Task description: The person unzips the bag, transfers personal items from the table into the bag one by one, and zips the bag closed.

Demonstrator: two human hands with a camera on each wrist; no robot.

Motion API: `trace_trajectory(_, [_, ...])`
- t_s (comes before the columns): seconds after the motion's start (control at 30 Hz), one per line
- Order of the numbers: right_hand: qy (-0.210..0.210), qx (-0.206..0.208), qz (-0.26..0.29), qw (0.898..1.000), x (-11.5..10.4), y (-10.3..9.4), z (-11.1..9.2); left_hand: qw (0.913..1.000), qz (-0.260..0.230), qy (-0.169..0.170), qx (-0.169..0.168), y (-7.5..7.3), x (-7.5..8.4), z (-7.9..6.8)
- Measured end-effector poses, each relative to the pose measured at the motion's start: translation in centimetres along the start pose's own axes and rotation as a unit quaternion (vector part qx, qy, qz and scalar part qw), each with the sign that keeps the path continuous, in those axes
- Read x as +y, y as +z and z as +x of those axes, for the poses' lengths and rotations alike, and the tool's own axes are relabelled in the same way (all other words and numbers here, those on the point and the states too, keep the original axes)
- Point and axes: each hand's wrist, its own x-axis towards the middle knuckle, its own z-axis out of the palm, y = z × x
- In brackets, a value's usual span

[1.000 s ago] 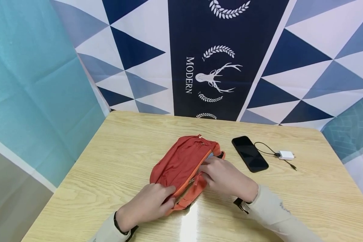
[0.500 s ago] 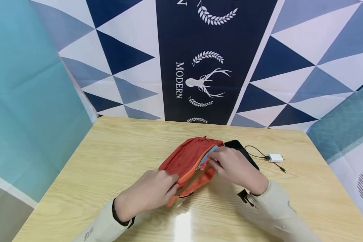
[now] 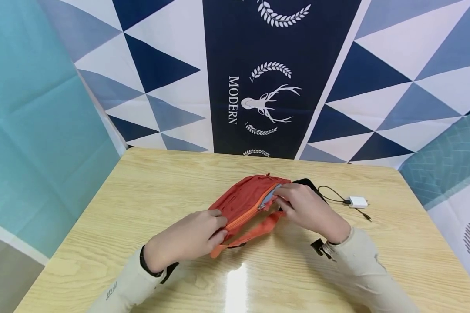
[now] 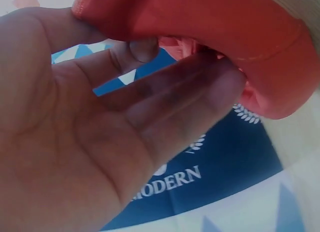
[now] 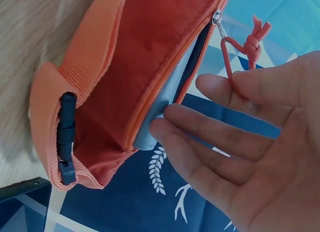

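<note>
A red waist bag (image 3: 240, 198) with an orange zip is held up at a tilt over the table. My left hand (image 3: 189, 234) grips its near left end, thumb below and fingers over the edge. At the bag's far right end is my right hand (image 3: 307, 208), its thumb and index finger pinching the cord zipper pull (image 5: 252, 49). Its other fingers touch the edge of the partly open zip. Inside the opening shows a smooth grey-blue item (image 5: 167, 94). The orange strap (image 3: 254, 232) hangs below in a loop, with a black buckle (image 5: 66, 137) on it.
Behind the right hand lies a black phone (image 3: 307, 183), partly hidden. To its right are a white charger plug (image 3: 357, 201) and a short black cable (image 3: 330, 188). The wooden table (image 3: 152, 182) meets a patterned cloth backdrop (image 3: 172, 87) at its back edge.
The bag has tilted up and shifted right, now overlapping the phone in the head view. The zip slider has moved toward the right end, and the opening looks shorter. Both hands moved with the bag.
</note>
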Motion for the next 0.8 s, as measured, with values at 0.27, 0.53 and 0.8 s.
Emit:
trace_trajectory(0.27, [0.003, -0.001, 0.024, 1.0, 0.6, 0.1, 0.1, 0.9975, -0.063, 0.03, 0.006, -0.6, -2.0, 0.2])
trace_trajectory(0.53, [0.02, 0.011, 0.035, 0.999, 1.2, 0.0, 0.1, 0.9975, -0.067, 0.019, -0.002, -0.9, -2.0, 0.1])
trace_trajectory(0.8, [0.01, -0.012, 0.114, 0.993, 1.7, 1.5, 0.3, 0.9974, -0.066, 0.009, -0.028, -1.3, -2.0, -0.4])
